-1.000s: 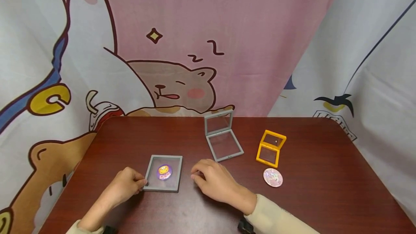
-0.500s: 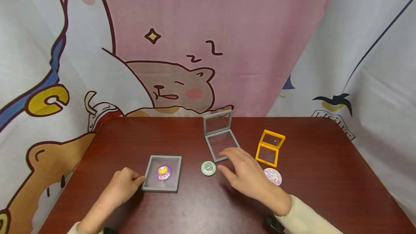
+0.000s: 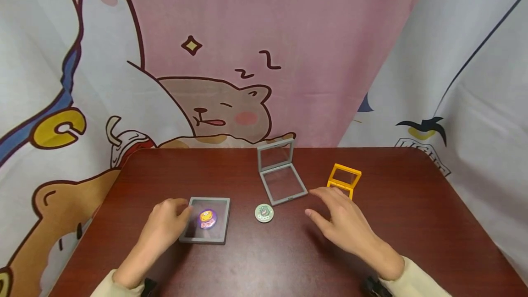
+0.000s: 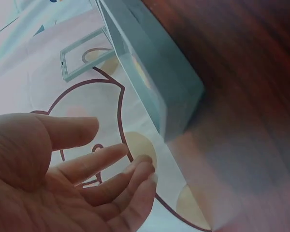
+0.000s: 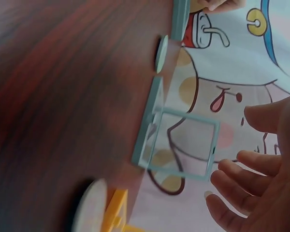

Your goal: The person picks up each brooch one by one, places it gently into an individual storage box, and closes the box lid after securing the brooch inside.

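Note:
My left hand [image 3: 165,223] hovers at the left edge of a closed grey display case [image 3: 211,199], fingers loosely bent and holding nothing; the left wrist view shows it apart from the case. Inside the case is a round purple badge [image 3: 207,219] with a yellow figure. On the table to its right lies a pale green round badge [image 3: 264,213]. My right hand [image 3: 350,228] is raised over the right side, fingers relaxed and apart, nothing held. It covers the pink badge in the head view; the right wrist view shows that pale disc [image 5: 92,205], blurred.
Behind the green badge stands a second grey case [image 3: 299,178] with its lid raised. A small yellow case [image 3: 348,168], also with its lid up, is partly behind my right hand. The dark wooden table [image 3: 429,223] ends at a printed curtain [image 3: 321,58].
My right hand has moved right, off the green badge, which now shows on the table, and over the pink badge. My left hand has come off the grey case's edge, rising slightly.

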`<control>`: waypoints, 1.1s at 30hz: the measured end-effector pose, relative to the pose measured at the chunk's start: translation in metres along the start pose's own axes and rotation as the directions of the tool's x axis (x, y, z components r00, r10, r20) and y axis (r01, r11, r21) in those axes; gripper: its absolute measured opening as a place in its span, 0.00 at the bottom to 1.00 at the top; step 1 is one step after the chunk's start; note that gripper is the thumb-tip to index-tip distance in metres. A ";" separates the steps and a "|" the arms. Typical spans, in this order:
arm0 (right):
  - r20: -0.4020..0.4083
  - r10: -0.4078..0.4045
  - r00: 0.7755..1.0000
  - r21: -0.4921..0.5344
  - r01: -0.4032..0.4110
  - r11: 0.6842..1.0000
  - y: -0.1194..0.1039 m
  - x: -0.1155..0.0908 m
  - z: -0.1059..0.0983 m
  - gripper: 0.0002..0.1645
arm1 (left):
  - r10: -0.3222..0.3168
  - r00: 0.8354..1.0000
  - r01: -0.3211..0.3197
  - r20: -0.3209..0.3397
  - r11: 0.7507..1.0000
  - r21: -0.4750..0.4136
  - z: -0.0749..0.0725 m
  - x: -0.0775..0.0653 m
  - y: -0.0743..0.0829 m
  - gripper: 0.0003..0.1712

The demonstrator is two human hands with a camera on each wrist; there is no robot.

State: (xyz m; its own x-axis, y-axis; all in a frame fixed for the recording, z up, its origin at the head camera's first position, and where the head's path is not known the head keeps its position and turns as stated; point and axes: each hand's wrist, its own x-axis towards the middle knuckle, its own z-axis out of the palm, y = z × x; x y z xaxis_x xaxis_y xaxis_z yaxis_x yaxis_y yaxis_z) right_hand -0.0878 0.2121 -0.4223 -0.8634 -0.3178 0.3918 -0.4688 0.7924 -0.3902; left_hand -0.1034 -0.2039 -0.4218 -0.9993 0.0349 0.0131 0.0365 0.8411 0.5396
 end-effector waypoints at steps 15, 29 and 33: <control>0.094 0.170 0.981 -0.117 -0.159 0.980 0.041 -0.031 -0.011 0.35 | 0.059 0.998 -0.057 -0.039 0.998 0.039 0.013 0.025 0.037 0.22; 0.100 0.250 0.963 -0.219 -0.224 0.950 0.058 -0.043 -0.011 0.34 | 0.140 0.989 -0.139 -0.048 0.990 0.033 0.037 0.046 0.074 0.20; 0.124 0.295 0.947 -0.227 -0.262 0.938 0.057 -0.043 -0.009 0.35 | 0.157 0.987 -0.156 -0.020 0.987 0.031 0.043 0.049 0.079 0.20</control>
State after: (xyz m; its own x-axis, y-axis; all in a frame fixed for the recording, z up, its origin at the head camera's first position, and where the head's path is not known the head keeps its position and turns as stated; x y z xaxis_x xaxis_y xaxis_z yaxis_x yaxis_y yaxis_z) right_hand -0.0755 0.2755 -0.4537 -0.9794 -0.1321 0.1528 -0.1710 0.9449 -0.2792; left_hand -0.1492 -0.1123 -0.4146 -0.9812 0.1555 0.1140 0.1920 0.8417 0.5047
